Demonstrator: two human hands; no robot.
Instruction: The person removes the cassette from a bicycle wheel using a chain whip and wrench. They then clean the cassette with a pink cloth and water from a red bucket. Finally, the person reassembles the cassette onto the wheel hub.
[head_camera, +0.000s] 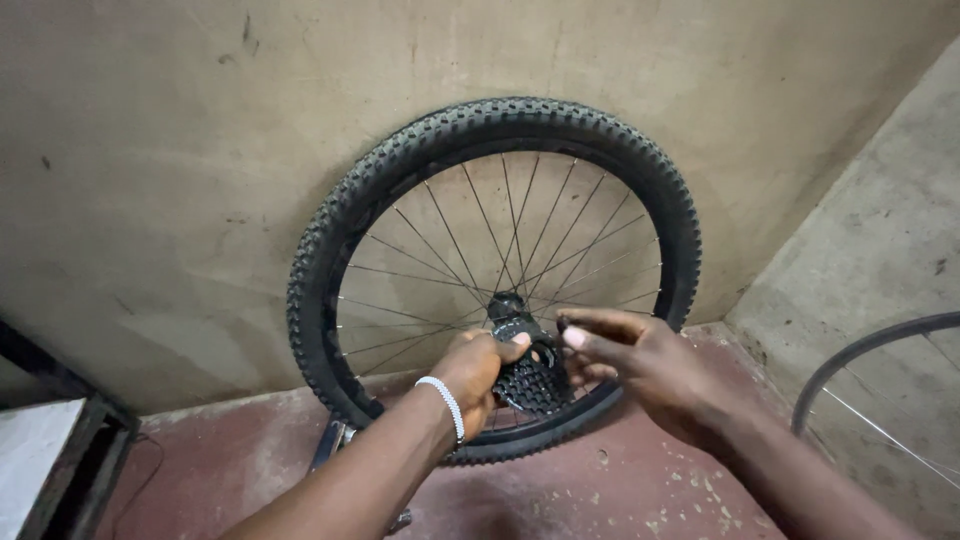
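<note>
Both hands work at the hub: my left hand (478, 372), a white beaded bracelet (444, 405) on its wrist, is clamped around the black cassette (530, 378), thumb pressed on its top cogs. My right hand (632, 358) holds nothing, fingers loosely spread, fingertips just beside the cassette's upper edge. The cassette sits at the centre of the bicycle wheel (490, 130), which stands upright on the red floor (620, 490) against the wall (180, 150). Another rim (860, 350) shows at far right.
</note>
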